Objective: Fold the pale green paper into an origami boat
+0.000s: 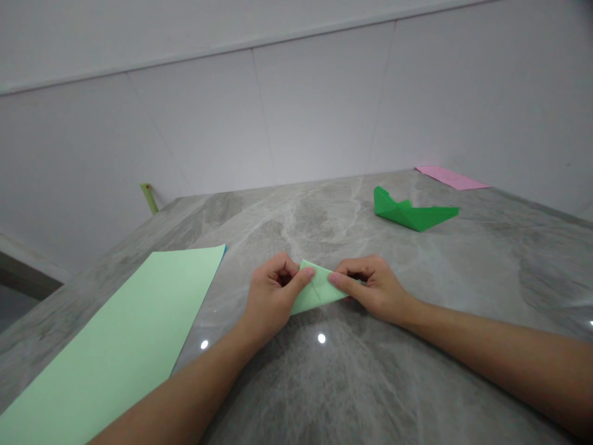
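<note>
A small piece of folded light green paper is held between my two hands above the marbled grey table, with a crease running down its face. My left hand pinches its left side, thumb on the near face and fingers curled behind. On the right side, my right hand grips it the same way, thumb pressed near the edge. The fingertips behind the paper are hidden. Beyond my right hand sits a darker green folded paper boat, apart from both hands.
A large sheet of light green paper lies at the left, partly under my left forearm. A pink paper rests by the wall at the back right. Something narrow and yellow-green stands beyond the table's far left edge. The wall borders the grey table.
</note>
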Tool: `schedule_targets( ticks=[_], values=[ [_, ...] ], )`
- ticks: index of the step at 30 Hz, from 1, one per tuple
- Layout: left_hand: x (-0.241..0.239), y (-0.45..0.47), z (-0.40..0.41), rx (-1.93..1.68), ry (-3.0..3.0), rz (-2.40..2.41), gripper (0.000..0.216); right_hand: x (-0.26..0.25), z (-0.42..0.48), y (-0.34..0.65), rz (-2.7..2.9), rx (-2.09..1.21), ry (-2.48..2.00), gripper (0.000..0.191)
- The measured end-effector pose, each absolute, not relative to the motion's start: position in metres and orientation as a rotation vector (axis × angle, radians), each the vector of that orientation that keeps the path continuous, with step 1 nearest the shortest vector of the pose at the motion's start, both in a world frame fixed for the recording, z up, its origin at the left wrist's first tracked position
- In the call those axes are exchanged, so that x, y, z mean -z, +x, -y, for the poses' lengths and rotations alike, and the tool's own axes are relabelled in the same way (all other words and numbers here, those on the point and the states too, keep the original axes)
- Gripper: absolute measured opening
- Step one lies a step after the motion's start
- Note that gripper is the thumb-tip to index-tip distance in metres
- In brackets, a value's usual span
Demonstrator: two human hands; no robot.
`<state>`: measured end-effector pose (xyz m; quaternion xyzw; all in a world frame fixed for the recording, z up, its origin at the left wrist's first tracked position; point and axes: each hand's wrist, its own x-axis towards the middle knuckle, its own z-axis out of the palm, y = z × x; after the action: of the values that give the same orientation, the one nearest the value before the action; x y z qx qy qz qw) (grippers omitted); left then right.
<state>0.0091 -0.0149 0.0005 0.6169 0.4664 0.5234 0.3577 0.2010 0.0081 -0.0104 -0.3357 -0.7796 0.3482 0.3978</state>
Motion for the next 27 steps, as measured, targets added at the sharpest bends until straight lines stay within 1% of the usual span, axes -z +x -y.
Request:
schedule_targets(
  ticks=[6, 9, 12, 15, 23, 27],
  values=[
    [-0.0008, 0.0101, 0.0184, -1.299, 1.632, -1.180, 0.036, 0.0076, -0.0068, 0.1993, 2.008, -0.825, -0.820, 0.032],
    [-0.0018, 0.0103, 0.0177, -1.236, 1.483, -1.129, 0.025, 0.0063, -0.0060, 0.1991, 2.032, -0.802, -0.804, 0.033],
    [-0.0018, 0.0091, 0.0144, -1.116, 1.400, -1.146, 0.029, 0.0066, -0.0065, 0.1999, 2.055, -0.791, -0.777, 0.034],
    [-0.0011, 0.0074, 0.0121, -1.021, 1.472, -1.174, 0.029, 0.0081, -0.0073, 0.2010, 2.071, -0.794, -0.774, 0.035],
    [-0.0016, 0.0062, 0.0187, -1.021, 1.824, -1.158, 0.032, 0.0094, -0.0065, 0.1986, 2.093, -0.889, -0.801, 0.034],
    [0.0003, 0.0058, 0.0207, -0.967, 1.961, -1.147, 0.033, 0.0097, -0.0063, 0.1985, 2.147, -0.917, -0.749, 0.039]
  ],
)
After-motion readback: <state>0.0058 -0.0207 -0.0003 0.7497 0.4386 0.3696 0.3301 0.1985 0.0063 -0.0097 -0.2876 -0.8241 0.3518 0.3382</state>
